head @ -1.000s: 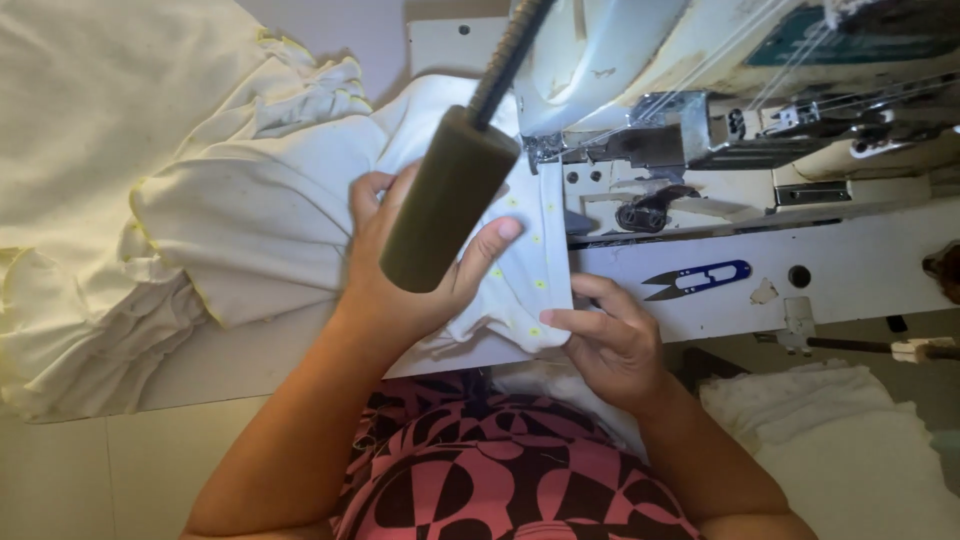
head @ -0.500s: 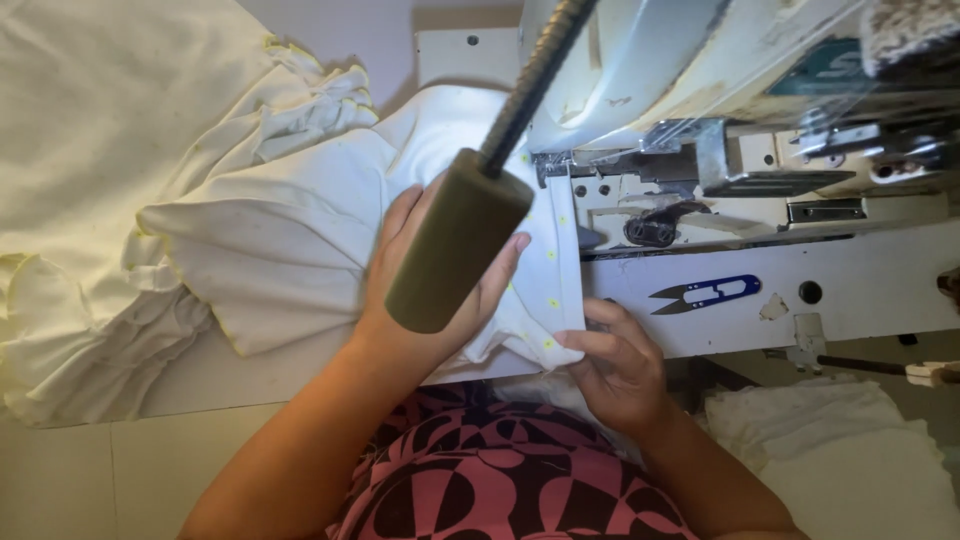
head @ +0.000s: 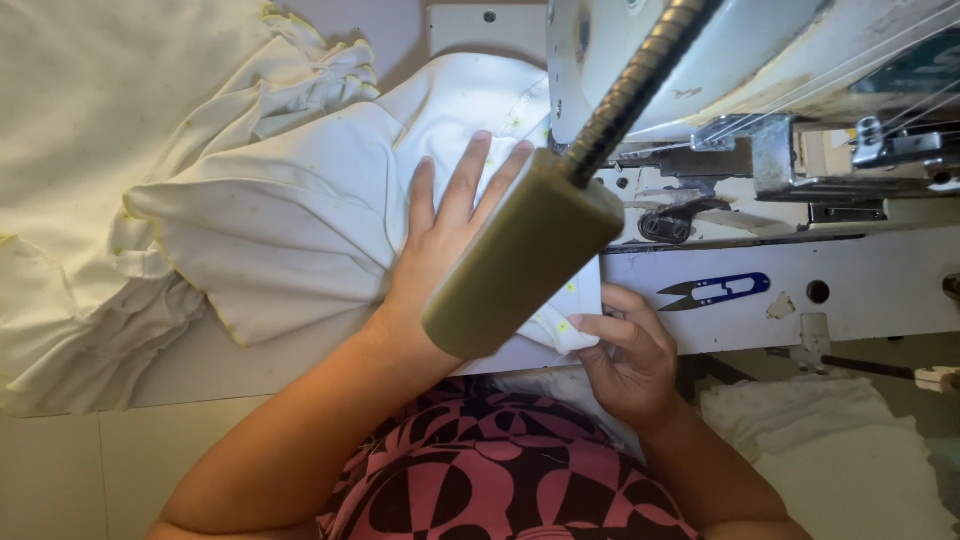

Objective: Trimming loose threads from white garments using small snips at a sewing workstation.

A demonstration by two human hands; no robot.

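1. Pink-and-black patterned clothing sits nearest the camera, with both forearms reaching out from it.
2. Right hand (head: 625, 350) pinches the near edge of the white cloth (head: 300, 220), fingers pressed together on the hem.
3. Left hand (head: 450, 225) lies spread flat on the cloth, on the table (head: 290, 360).
4. Soft, light and floppy, the cloth looks best held at its edges.
5. Beyond stand a lamp (head: 525, 255), blue snips (head: 715, 290) and the sewing machine (head: 760, 80).

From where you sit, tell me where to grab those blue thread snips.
Take the blue thread snips by the looped blue handle end, coming from above with the right hand. They lie flat on the machine bed, points toward the hand.
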